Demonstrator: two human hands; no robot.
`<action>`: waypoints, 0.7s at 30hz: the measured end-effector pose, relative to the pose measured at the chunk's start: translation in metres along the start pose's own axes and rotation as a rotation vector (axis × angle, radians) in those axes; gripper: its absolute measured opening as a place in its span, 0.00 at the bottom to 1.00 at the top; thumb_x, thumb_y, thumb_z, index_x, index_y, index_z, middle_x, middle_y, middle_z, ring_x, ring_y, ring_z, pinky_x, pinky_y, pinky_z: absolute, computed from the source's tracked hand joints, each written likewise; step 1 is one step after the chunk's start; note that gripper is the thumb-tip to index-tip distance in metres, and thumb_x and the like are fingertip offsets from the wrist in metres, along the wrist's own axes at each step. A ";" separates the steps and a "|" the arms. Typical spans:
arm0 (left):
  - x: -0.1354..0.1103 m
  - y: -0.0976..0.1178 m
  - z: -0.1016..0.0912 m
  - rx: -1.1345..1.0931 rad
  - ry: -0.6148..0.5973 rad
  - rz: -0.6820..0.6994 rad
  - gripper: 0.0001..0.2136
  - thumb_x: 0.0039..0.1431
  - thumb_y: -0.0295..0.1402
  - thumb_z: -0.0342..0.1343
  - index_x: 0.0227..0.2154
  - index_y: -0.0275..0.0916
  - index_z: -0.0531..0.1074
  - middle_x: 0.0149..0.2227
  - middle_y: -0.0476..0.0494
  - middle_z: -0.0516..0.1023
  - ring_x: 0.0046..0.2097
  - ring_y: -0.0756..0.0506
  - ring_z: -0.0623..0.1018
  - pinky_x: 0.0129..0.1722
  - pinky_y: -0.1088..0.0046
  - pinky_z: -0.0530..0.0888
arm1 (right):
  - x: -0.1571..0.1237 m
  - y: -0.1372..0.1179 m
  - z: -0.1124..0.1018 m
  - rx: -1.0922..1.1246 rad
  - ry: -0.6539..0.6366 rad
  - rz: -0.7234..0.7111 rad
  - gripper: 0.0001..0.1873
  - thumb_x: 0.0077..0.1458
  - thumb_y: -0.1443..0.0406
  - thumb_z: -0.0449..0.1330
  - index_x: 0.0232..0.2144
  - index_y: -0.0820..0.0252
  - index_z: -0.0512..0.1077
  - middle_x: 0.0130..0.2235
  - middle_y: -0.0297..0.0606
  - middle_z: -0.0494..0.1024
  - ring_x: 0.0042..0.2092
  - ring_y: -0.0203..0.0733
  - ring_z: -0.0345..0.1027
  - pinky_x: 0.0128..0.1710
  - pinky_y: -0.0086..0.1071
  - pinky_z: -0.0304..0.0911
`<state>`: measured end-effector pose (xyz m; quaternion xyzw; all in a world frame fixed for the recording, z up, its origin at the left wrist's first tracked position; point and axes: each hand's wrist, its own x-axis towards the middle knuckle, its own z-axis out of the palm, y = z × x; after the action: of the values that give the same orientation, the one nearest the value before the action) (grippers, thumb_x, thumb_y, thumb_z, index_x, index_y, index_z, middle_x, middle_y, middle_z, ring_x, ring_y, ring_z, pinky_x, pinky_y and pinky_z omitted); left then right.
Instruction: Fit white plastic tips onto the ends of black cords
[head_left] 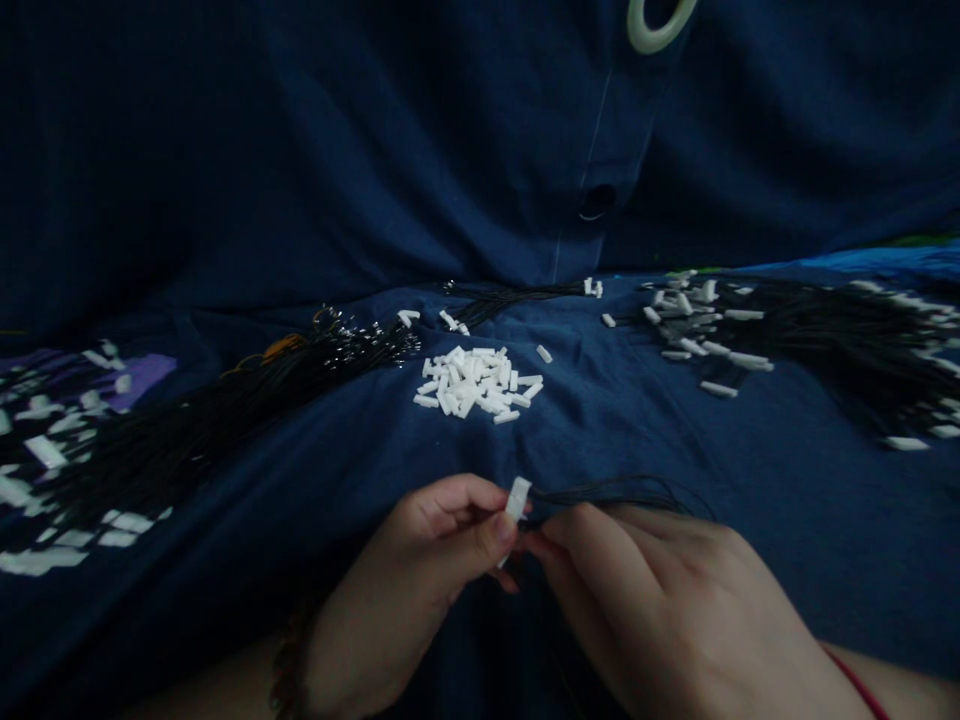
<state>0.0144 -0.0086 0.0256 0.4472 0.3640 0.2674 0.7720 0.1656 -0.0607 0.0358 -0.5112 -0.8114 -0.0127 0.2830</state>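
Low in the middle of the view, my left hand [439, 545] pinches a small white plastic connector [517, 498] between thumb and fingers, tilted nearly upright. Thin black wires [622, 488] run from beside the connector off to the right, behind my right hand [667, 590]. The fingers of that hand are closed close to the connector's right side, apparently on a wire; its fingertips are partly hidden. Beyond both hands lies a loose pile of white connectors [480, 382] on the dark blue cloth [360, 440].
To the left lies a thick bundle of black wires [202, 425], white connectors on its near ends and shiny tips at the other. Another bundle with white connectors [810, 330] spreads on the right. Behind the pile is a thinner wire bundle [517, 293]. A pale ring [646, 38] hangs at the top.
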 end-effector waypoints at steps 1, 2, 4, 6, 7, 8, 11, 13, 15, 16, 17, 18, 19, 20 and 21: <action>0.000 0.000 0.000 0.009 0.000 -0.002 0.04 0.53 0.30 0.54 0.28 0.37 0.73 0.27 0.50 0.72 0.30 0.53 0.69 0.30 0.79 0.67 | 0.000 0.000 0.001 0.005 -0.003 0.010 0.11 0.57 0.69 0.46 0.23 0.59 0.59 0.19 0.31 0.63 0.19 0.35 0.54 0.18 0.28 0.44; 0.000 -0.001 0.000 0.019 0.001 -0.002 0.04 0.53 0.30 0.54 0.27 0.36 0.73 0.27 0.50 0.71 0.30 0.53 0.69 0.30 0.79 0.67 | 0.000 0.000 0.002 0.013 -0.012 0.016 0.11 0.57 0.69 0.46 0.23 0.60 0.60 0.20 0.31 0.63 0.20 0.34 0.55 0.19 0.28 0.44; 0.001 -0.001 0.000 0.033 0.004 0.003 0.04 0.53 0.30 0.54 0.27 0.36 0.72 0.26 0.50 0.71 0.30 0.53 0.69 0.30 0.79 0.67 | 0.000 0.000 0.004 0.026 -0.040 0.007 0.11 0.57 0.70 0.46 0.23 0.60 0.60 0.20 0.31 0.63 0.20 0.34 0.55 0.20 0.28 0.45; 0.003 -0.001 0.000 0.041 -0.001 -0.001 0.04 0.53 0.30 0.53 0.28 0.36 0.72 0.27 0.50 0.71 0.31 0.52 0.69 0.30 0.79 0.67 | 0.001 0.001 0.003 0.008 -0.064 -0.007 0.10 0.57 0.70 0.47 0.24 0.60 0.60 0.20 0.31 0.63 0.20 0.34 0.55 0.20 0.29 0.45; 0.004 -0.001 -0.001 0.041 -0.010 -0.001 0.04 0.53 0.30 0.53 0.28 0.36 0.72 0.27 0.50 0.71 0.31 0.52 0.69 0.30 0.79 0.67 | 0.001 0.001 0.001 -0.014 -0.074 -0.014 0.10 0.57 0.70 0.47 0.24 0.59 0.60 0.20 0.31 0.63 0.20 0.34 0.55 0.20 0.29 0.45; 0.005 0.000 -0.002 0.041 -0.018 -0.002 0.04 0.53 0.30 0.53 0.28 0.36 0.71 0.27 0.50 0.71 0.31 0.52 0.69 0.30 0.78 0.67 | 0.001 0.002 -0.002 -0.044 -0.091 -0.016 0.09 0.57 0.69 0.48 0.24 0.59 0.61 0.20 0.31 0.64 0.20 0.35 0.56 0.19 0.29 0.45; 0.009 0.002 -0.005 0.063 -0.011 0.031 0.03 0.52 0.29 0.54 0.28 0.35 0.71 0.26 0.50 0.71 0.30 0.52 0.69 0.30 0.78 0.67 | 0.002 0.003 -0.016 -0.171 -0.070 -0.037 0.09 0.56 0.65 0.48 0.25 0.58 0.63 0.23 0.34 0.66 0.22 0.38 0.59 0.21 0.30 0.48; 0.010 0.004 -0.006 0.095 0.008 0.047 0.03 0.51 0.29 0.55 0.28 0.34 0.71 0.27 0.49 0.72 0.29 0.52 0.69 0.28 0.78 0.67 | 0.003 0.004 -0.023 -0.281 0.032 -0.044 0.09 0.55 0.62 0.48 0.29 0.59 0.66 0.28 0.39 0.69 0.28 0.43 0.62 0.25 0.33 0.52; 0.009 0.003 -0.007 0.106 0.007 0.048 0.04 0.50 0.30 0.56 0.28 0.34 0.71 0.27 0.48 0.72 0.29 0.51 0.69 0.27 0.77 0.67 | 0.005 0.005 -0.024 -0.316 0.101 -0.047 0.10 0.55 0.62 0.49 0.35 0.61 0.67 0.34 0.43 0.70 0.35 0.48 0.62 0.31 0.38 0.55; 0.009 0.003 -0.007 0.099 0.002 0.044 0.04 0.50 0.30 0.56 0.28 0.34 0.71 0.26 0.48 0.72 0.28 0.51 0.69 0.26 0.77 0.67 | 0.007 0.006 -0.022 -0.270 0.084 -0.038 0.11 0.55 0.63 0.49 0.38 0.62 0.66 0.37 0.43 0.69 0.37 0.49 0.62 0.35 0.39 0.56; 0.009 0.002 -0.006 0.091 -0.003 0.042 0.04 0.50 0.30 0.57 0.28 0.34 0.71 0.26 0.48 0.71 0.28 0.51 0.69 0.25 0.78 0.67 | 0.009 0.007 -0.020 -0.178 0.031 -0.018 0.12 0.55 0.64 0.50 0.41 0.62 0.65 0.38 0.42 0.69 0.38 0.46 0.62 0.37 0.38 0.57; 0.008 0.001 -0.006 0.086 -0.009 0.042 0.04 0.49 0.30 0.57 0.27 0.34 0.71 0.25 0.48 0.71 0.27 0.52 0.68 0.24 0.78 0.66 | 0.012 0.009 -0.016 -0.061 -0.042 0.021 0.11 0.55 0.66 0.49 0.42 0.62 0.65 0.38 0.40 0.70 0.38 0.43 0.63 0.38 0.35 0.58; 0.008 0.000 -0.006 0.082 -0.011 0.041 0.04 0.49 0.30 0.57 0.27 0.34 0.72 0.25 0.49 0.71 0.27 0.52 0.68 0.24 0.78 0.67 | 0.015 0.010 -0.013 0.058 -0.122 0.081 0.10 0.56 0.67 0.49 0.41 0.60 0.65 0.36 0.36 0.71 0.37 0.39 0.64 0.37 0.32 0.59; 0.008 -0.001 -0.006 0.078 -0.012 0.035 0.04 0.49 0.29 0.57 0.28 0.34 0.72 0.26 0.49 0.71 0.27 0.52 0.69 0.25 0.79 0.67 | 0.018 0.012 -0.010 0.166 -0.196 0.145 0.08 0.56 0.68 0.50 0.39 0.59 0.66 0.34 0.33 0.71 0.35 0.35 0.65 0.35 0.28 0.59; 0.009 -0.002 -0.006 0.069 -0.016 0.021 0.05 0.48 0.28 0.58 0.30 0.34 0.72 0.26 0.48 0.71 0.28 0.52 0.69 0.26 0.79 0.67 | 0.021 0.015 -0.009 0.256 -0.254 0.201 0.06 0.56 0.69 0.50 0.35 0.58 0.66 0.32 0.31 0.71 0.33 0.33 0.65 0.32 0.26 0.58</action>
<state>0.0147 0.0001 0.0188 0.4796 0.3621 0.2591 0.7562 0.1751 -0.0393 0.0488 -0.5471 -0.7804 0.1832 0.2409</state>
